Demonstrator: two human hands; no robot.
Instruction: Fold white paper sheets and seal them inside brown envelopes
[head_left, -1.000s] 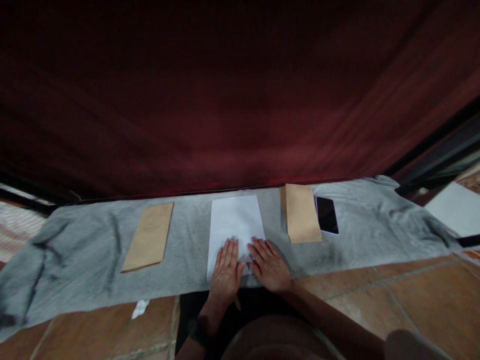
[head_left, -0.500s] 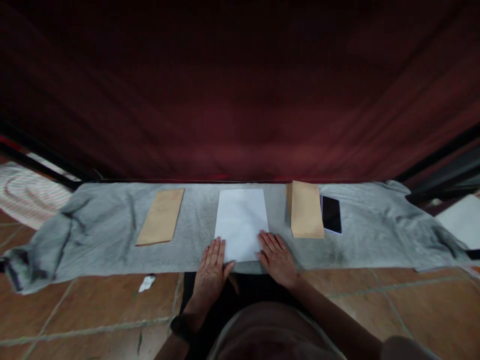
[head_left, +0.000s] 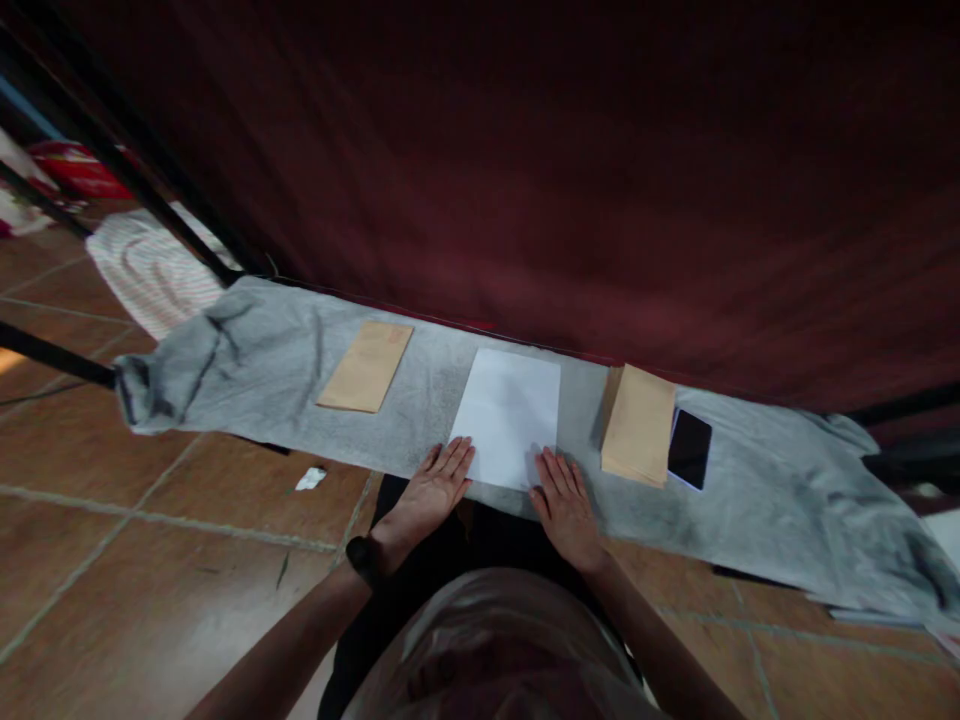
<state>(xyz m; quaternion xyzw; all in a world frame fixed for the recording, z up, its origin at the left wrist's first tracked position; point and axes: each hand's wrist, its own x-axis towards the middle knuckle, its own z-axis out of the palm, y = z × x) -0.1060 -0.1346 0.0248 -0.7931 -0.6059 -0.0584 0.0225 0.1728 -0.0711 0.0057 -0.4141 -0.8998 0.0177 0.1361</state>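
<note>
A white sheet of paper [head_left: 511, 415], perhaps the top of a stack, lies flat on the grey cloth in front of me. At its near left corner rests my left hand [head_left: 433, 487], palm down with fingers extended. My right hand [head_left: 566, 507] lies flat at the near right corner, its fingers stretched out over the paper's edge. To the left is a single brown envelope [head_left: 366, 367]. A pile of brown envelopes [head_left: 639, 425] sits to the right of the paper, and a dark-screened phone [head_left: 689, 449] lies right beside that pile.
The grey cloth [head_left: 255, 370] covers a long, narrow bench. Behind it hangs a dark red curtain [head_left: 480, 200]. Black metal bars [head_left: 180, 215] stand at the left end, near a striped cloth [head_left: 154, 265]. A white scrap [head_left: 310, 478] lies on the tiled floor.
My view has turned and tilted, so the bench now slants down to the right. Both hands remain flat at the paper's near corners. Paper, envelopes and phone keep their places.
</note>
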